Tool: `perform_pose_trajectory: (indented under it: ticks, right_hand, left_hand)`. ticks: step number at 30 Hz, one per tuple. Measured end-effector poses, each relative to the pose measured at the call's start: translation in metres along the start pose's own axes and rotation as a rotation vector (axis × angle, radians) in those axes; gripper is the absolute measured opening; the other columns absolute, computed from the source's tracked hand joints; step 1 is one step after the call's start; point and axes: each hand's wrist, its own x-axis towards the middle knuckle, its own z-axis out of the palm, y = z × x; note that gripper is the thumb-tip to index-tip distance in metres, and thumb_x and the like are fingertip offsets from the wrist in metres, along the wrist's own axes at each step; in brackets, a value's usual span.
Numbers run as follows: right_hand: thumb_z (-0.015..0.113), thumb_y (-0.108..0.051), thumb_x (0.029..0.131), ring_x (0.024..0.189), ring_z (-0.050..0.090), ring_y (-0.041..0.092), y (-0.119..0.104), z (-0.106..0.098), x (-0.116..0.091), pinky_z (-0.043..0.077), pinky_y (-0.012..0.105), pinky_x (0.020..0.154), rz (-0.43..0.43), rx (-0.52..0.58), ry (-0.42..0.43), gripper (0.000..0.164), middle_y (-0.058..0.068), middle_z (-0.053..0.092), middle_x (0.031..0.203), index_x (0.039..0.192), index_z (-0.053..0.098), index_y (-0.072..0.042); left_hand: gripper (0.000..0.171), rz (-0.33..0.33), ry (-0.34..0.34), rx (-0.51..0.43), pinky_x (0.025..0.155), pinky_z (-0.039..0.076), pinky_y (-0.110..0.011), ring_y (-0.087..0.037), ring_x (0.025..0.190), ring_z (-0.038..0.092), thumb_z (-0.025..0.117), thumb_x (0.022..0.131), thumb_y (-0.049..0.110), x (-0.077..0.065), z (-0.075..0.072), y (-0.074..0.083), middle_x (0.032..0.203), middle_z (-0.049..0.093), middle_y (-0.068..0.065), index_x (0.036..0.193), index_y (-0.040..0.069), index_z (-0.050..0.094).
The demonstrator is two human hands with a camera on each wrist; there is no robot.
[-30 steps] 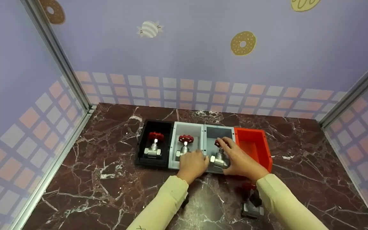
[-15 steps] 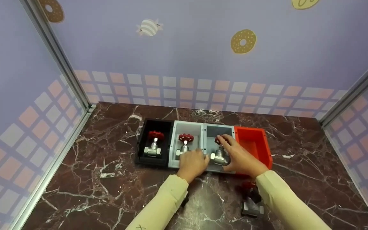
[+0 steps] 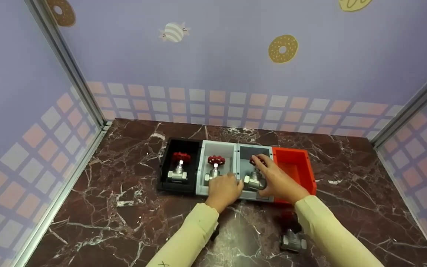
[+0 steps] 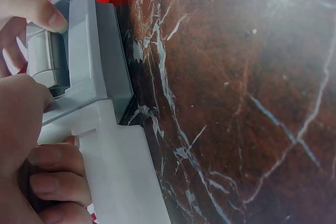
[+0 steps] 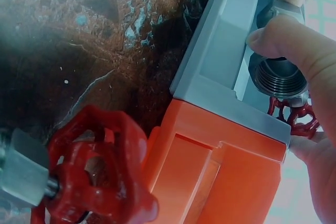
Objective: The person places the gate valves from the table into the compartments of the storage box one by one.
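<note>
Four joined bins stand in a row. The black bin (image 3: 162, 178) and the white bin (image 3: 219, 145) each hold a gate valve with a red handwheel. In the grey bin (image 3: 254, 149) a third valve (image 3: 252, 181) leans under my right hand (image 3: 278, 183). My right fingers are on its red handwheel (image 5: 296, 119), with the thumb low beside its threaded opening (image 5: 281, 77). My left hand (image 3: 224, 189) grips the white bin at its front right corner, fingers (image 4: 58, 187) curled inside. The left thumb reaches over the divider towards the grey bin's valve.
At the right end, the orange bin (image 3: 287, 163) has no valve in it. Another valve (image 3: 293, 241) lies on the marbled table (image 3: 124, 222) by the right sleeve. Its red handwheel (image 5: 94, 171) shows large in the right wrist view. Patterned walls (image 3: 228, 66) enclose the table.
My right hand and the valve in the grey bin have shifted very slightly towards the back. The left hand stays where it was on the white bin.
</note>
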Motion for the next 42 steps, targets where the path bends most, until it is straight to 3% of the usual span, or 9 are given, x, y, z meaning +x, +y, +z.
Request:
perform_pose_trajectory:
  ticks: [9, 20, 33, 42]
  right_hand:
    - [0.09, -0.015, 0.06, 0.138, 0.036, 0.042, 0.001, 0.001, 0.004, 0.04, 0.051, 0.106, -0.001, -0.019, -0.005, 0.116, 0.025, 0.026, 0.154, 0.154, 0.022, -0.013]
    - [0.089, -0.012, 0.061, 0.139, 0.035, 0.044, 0.001, -0.001, 0.01, 0.039, 0.052, 0.106, -0.016, -0.039, -0.033, 0.11, 0.026, 0.028, 0.153, 0.152, 0.028, -0.007]
    - [0.089, -0.013, 0.063, 0.138, 0.034, 0.048, 0.003, 0.0, 0.016, 0.038, 0.055, 0.106, -0.057, -0.094, -0.053, 0.105, 0.026, 0.033, 0.151, 0.15, 0.031, -0.004]
    - [0.088, -0.007, 0.064, 0.14, 0.028, 0.051, 0.001, -0.001, 0.018, 0.041, 0.055, 0.103, 0.001, -0.09, -0.097, 0.103, 0.024, 0.028, 0.155, 0.151, 0.031, -0.008]
  left_hand:
    - [0.041, -0.001, -0.012, 0.014, 0.049, 0.044, -0.04, -0.027, 0.057, 0.063, 0.051, 0.093, 0.047, 0.002, 0.002, -0.001, 0.069, 0.068, -0.007, 0.084, 0.01, 0.067]
    - [0.041, 0.001, 0.0, 0.013, 0.049, 0.045, -0.041, -0.027, 0.057, 0.064, 0.053, 0.092, 0.047, 0.0, 0.002, -0.002, 0.068, 0.069, -0.007, 0.083, 0.01, 0.067]
    - [0.039, 0.01, 0.069, 0.015, 0.047, 0.044, -0.041, -0.026, 0.053, 0.061, 0.058, 0.09, 0.046, -0.001, 0.004, -0.002, 0.065, 0.067, -0.007, 0.077, 0.01, 0.065]
    - [0.039, 0.011, 0.054, 0.023, 0.047, 0.044, -0.041, -0.027, 0.054, 0.062, 0.057, 0.09, 0.047, 0.0, 0.003, 0.0, 0.066, 0.067, -0.007, 0.08, 0.01, 0.066]
